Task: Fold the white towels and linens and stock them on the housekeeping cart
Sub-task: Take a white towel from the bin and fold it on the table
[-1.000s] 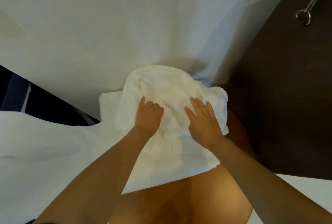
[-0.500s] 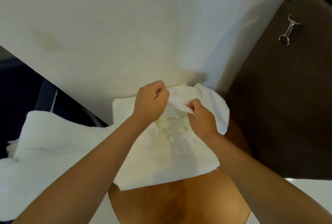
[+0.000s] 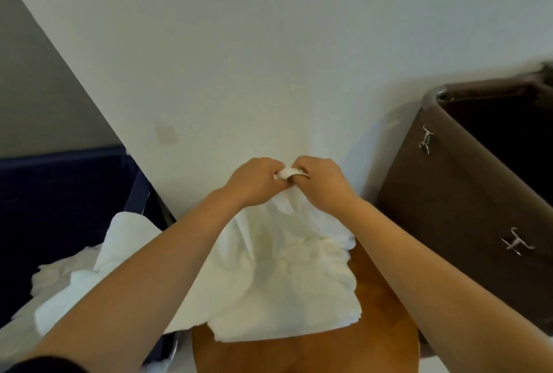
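White towel (image 3: 287, 283) hangs bunched, its top pinched by left hand (image 3: 254, 182) and right hand (image 3: 324, 184) close together.

Soft, diffuse indoor light, moderately bright. Wall (image 3: 269, 43) reads grey-green, faint soft-edged shadow on it beside brown hamper (image 3: 449, 223). Towel (image 3: 284, 283) near blown out, folds low-contrast. Blue bin (image 3: 59, 193) interior murky (underexposed, detail lost). Strong wide-angle bending toward edges; wall corner slants hard. Slight overall softness, fine texture smeared.
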The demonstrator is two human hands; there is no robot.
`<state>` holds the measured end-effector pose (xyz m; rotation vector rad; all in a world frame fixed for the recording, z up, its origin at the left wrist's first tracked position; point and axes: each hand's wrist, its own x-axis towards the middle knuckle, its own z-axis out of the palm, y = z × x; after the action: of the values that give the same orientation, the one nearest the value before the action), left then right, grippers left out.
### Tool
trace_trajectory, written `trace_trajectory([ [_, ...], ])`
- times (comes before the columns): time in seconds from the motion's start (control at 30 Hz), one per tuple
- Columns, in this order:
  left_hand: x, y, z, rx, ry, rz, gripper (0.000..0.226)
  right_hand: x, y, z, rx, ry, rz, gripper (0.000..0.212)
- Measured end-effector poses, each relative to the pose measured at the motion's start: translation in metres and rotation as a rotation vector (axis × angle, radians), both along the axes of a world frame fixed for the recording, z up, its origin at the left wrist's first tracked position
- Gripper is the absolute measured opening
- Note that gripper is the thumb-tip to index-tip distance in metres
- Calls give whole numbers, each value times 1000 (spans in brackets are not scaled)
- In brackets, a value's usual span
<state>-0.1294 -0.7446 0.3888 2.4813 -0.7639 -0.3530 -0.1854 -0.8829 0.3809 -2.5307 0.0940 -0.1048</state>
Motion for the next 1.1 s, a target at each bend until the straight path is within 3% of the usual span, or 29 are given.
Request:
trace_trajectory([
  [0.1,3,10,34,-200,26,159,39,-8,-7,-1,125,-29,-118,26],
  [0.23,9,27,86,-669,141,425,20,-14,-13,-6,278,26,-168,32],
  [0.43,22,53,106,-876,235,692,18,-4,-20,8,67,8,-122,32],
  [0.53,30,61,97,-869,248,742,21,-6,-25,8,98,-24,-214,26],
  [0.6,32,61,87,-750,174,707,27,-6,-21,12,132,-73,-268,26],
  [0.67,30,56,78,-577,137,604,22,-4,-12,17,157,-107,-245,26],
  [0.77,18,47,71,-375,137,402,45,-2,9,30,206,-111,-131,21],
  [0.87,5,38,66,-253,96,152,33,-4,33,47,272,-96,35,45],
  [0.97,-2,36,61,-289,27,38,30,-4,46,54,301,-27,123,49],
  [1.1,-12,39,53,-401,43,13,28,-7,44,50,364,31,87,16],
])
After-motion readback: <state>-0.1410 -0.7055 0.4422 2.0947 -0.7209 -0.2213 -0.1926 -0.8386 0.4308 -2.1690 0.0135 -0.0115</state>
